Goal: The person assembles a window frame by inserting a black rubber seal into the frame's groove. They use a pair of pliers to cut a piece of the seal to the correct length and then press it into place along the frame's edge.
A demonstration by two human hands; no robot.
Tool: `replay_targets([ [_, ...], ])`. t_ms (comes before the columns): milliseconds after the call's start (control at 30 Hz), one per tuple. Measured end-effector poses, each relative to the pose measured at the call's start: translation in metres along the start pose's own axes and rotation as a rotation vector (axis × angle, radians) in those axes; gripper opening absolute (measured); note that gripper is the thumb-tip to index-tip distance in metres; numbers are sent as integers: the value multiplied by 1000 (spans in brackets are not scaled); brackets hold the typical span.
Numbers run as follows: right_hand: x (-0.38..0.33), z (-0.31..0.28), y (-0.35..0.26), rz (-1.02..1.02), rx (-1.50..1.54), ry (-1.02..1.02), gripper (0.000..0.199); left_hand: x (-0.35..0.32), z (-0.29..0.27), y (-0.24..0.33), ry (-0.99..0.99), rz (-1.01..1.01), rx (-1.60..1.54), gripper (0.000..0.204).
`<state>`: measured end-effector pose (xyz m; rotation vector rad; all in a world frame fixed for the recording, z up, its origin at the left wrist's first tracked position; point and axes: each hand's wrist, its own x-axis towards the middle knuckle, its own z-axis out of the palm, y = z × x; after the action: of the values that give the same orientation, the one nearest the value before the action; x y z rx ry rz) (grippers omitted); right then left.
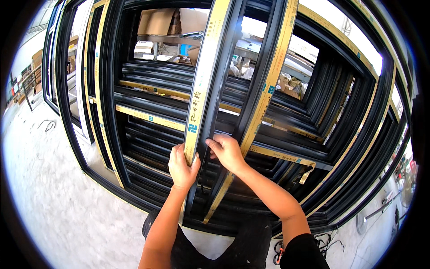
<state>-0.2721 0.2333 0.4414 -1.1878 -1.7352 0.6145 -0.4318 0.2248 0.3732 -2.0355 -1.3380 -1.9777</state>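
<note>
An upright black window-frame bar [197,107] stands in front of me, its face covered with printed yellow and white protective tape. My left hand [182,166] is wrapped round this bar low down, thumb toward its inner side. Just right of it, my right hand [226,152] is closed in a pinch against the bar's dark inner side. What its fingertips hold, if anything, is too small to make out. A thin dark strip [204,175] hangs below the fingers along the bar. A second taped upright bar [264,96] passes behind my right wrist.
Several black frames [148,148] stand stacked behind the bars. A loose end of yellow tape [306,174] curls off a crossbar at right. Cardboard boxes [156,21] sit on a rack beyond. Dark cables [324,244] and an orange-handled tool [279,253] lie on the pale floor [53,179].
</note>
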Motion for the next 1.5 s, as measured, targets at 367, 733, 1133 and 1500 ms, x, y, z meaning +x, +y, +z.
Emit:
replay_targets([
  [367, -2, 7, -4, 125, 52, -5, 25, -1, 0, 0, 14, -2, 1, 44],
  [733, 4, 14, 4, -68, -128, 128, 22, 1, 0, 3, 13, -3, -15, 36],
  [1133, 28, -5, -28, -114, 76, 265, 21, 1, -3, 2, 22, 16, -17, 37],
  [1500, 51, -26, -49, -147, -131, 257, 22, 1, -2, 3, 14, 12, -21, 37],
])
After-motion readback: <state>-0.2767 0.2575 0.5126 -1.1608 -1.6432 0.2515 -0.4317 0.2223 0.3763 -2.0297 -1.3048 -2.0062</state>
